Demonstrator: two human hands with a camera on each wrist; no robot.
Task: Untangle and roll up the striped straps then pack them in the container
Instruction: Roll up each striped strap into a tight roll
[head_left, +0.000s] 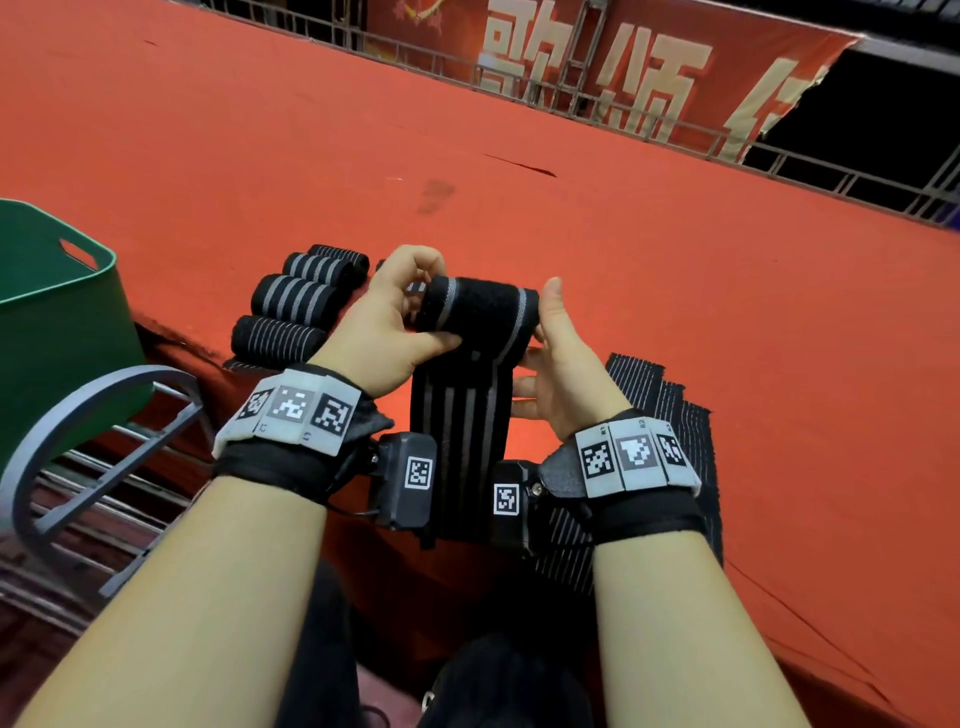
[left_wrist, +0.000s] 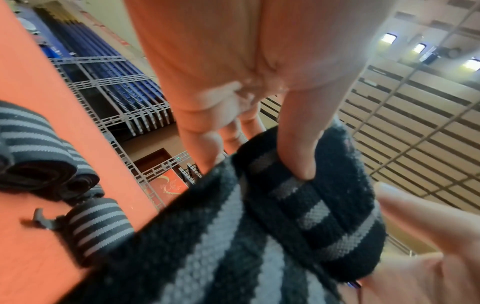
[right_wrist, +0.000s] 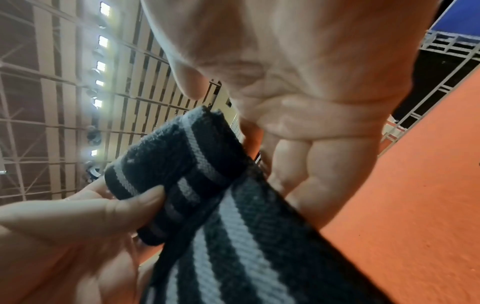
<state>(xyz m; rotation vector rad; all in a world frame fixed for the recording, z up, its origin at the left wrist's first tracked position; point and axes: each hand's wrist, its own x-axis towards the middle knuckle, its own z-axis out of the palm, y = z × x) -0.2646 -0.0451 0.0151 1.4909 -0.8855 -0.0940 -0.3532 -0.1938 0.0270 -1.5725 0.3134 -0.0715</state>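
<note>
Black-and-grey striped strap (head_left: 475, 364) held in the air above red carpet (head_left: 623, 249), top end part-rolled, tail hanging between the wrists. Left hand (head_left: 387, 322) pinches roll's left end; right hand (head_left: 563, 364) grips right end, thumb up. Four rolled straps (head_left: 298, 306) lie left, green container (head_left: 57, 322) beyond. Loose straps (head_left: 670, 415) right.

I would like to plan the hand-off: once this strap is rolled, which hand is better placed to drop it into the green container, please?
Probably the left hand: the green container stands on its side, beyond the finished rolls, while the right hand is farther away.
</note>
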